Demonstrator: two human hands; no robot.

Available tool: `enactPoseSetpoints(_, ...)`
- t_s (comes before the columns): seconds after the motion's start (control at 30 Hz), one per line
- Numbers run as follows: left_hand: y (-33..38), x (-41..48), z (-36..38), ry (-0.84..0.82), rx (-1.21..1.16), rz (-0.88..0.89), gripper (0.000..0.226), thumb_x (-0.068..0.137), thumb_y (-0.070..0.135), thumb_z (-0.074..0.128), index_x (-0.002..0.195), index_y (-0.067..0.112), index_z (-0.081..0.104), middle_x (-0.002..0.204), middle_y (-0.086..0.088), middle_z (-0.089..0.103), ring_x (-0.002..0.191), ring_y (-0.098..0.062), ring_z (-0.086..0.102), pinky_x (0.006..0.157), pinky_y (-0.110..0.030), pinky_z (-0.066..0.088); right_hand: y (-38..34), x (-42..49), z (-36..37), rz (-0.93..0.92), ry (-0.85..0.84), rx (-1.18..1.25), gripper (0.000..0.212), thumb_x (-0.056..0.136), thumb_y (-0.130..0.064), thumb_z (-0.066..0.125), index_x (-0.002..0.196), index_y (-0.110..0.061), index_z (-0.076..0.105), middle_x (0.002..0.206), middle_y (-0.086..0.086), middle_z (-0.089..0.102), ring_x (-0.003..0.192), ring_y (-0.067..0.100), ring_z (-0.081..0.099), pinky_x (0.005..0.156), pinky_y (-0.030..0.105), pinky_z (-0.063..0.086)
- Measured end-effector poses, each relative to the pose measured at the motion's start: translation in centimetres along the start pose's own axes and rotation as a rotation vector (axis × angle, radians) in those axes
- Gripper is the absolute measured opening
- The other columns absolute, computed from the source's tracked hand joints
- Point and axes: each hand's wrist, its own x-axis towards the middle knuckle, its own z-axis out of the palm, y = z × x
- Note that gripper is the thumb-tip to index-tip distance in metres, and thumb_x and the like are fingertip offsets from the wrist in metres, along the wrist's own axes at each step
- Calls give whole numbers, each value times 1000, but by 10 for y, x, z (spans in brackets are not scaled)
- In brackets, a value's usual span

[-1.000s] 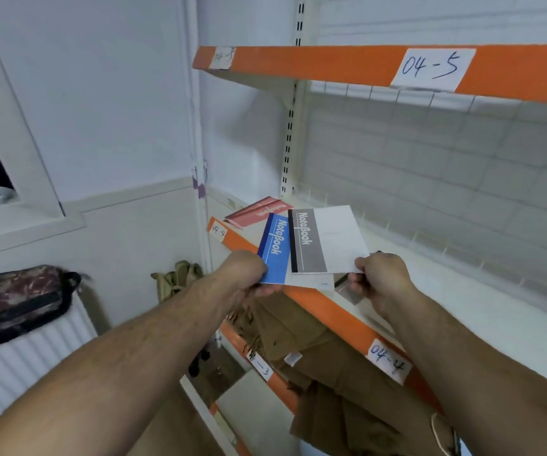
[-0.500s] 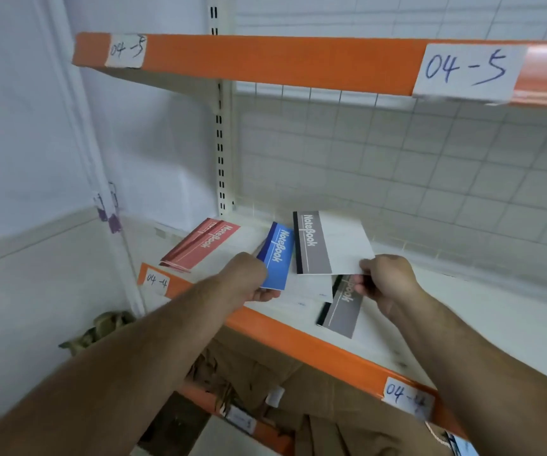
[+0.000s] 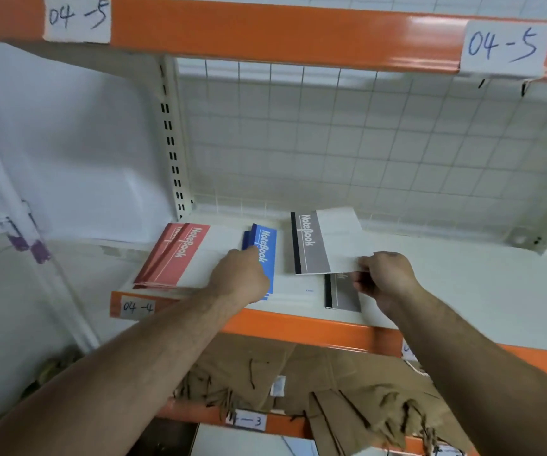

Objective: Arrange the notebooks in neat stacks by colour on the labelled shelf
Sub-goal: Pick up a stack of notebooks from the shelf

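Observation:
On the white shelf [image 3: 463, 291] labelled 04-4 lie red notebooks [image 3: 176, 255] in a small stack at the left. Beside them a blue notebook [image 3: 265, 248] lies on another blue one, and my left hand [image 3: 241, 274] holds its near edge. My right hand [image 3: 385, 278] pinches the right edge of a grey notebook [image 3: 321, 241] held a little above the shelf. A second grey notebook [image 3: 343, 292] lies flat under that hand, partly hidden.
The orange-fronted shelf 04-5 [image 3: 298, 34] hangs overhead. A wire grid back panel [image 3: 364, 143] closes the rear. Brown paper bags [image 3: 298, 383] fill the shelf below, labelled 04-3. A white wall [image 3: 68, 159] stands at the left.
Both hands have moved deeper over the shelf. The blue notebook has come down onto another blue one beside the red stack. The grey notebook has stayed in my right hand.

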Motion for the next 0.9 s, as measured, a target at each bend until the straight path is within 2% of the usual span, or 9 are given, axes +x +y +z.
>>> enactPoseSetpoints(0.1,-5,-1,-1,-16,53,16,38,90,26,58,125,14,52,114,-10,56,88,-24,57,64,-32,42,3,-11,2,-3,36,2,13,92,5,50,84,-2,57,68,15,58,54,25,54,53,32,48)
enactPoseSetpoints(0.3,-6,-4,-5,-30,149,14,44,94,33,57,132,12,49,121,-12,50,89,-22,50,68,-32,42,6,-23,-2,-9,79,-13,10,93,4,51,90,1,60,72,16,59,58,26,55,59,36,50)
enactPoseSetpoints(0.47,0,-4,-10,-30,227,-9,38,92,29,59,124,11,54,108,-6,39,77,-21,51,61,-31,40,3,-25,-10,-6,89,20,14,95,6,48,88,-1,58,73,15,58,57,24,54,51,31,52)
enactPoseSetpoints(0.53,7,-4,-11,0,267,5,35,90,27,61,121,11,55,110,-6,39,77,-20,51,62,-31,41,3,-25,-16,5,94,29,13,96,5,47,92,0,59,74,15,59,56,23,56,48,30,52)
enactPoseSetpoints(0.6,15,-2,-7,48,208,64,32,91,27,58,120,12,56,121,-7,44,86,-22,50,69,-32,43,4,-22,-25,12,100,40,12,96,4,48,97,1,59,75,15,59,56,23,57,45,28,51)
enactPoseSetpoints(0.7,32,-2,2,125,52,182,39,95,30,51,132,17,55,136,-5,47,113,-24,53,88,-35,48,5,-17,-41,13,110,43,12,95,5,48,98,2,59,76,16,59,55,22,57,44,27,50)
enactPoseSetpoints(0.8,57,-5,7,119,0,267,48,100,28,45,147,18,43,150,-1,43,134,-21,43,108,-38,39,3,-12,-59,14,99,27,12,96,5,47,96,3,58,78,17,59,57,22,58,46,29,51)
enactPoseSetpoints(0.9,77,-6,13,71,21,292,52,102,27,40,153,18,34,159,1,32,145,-18,30,117,-36,28,3,-7,-72,17,77,-18,13,95,6,46,98,4,58,77,17,59,56,23,58,47,29,51)
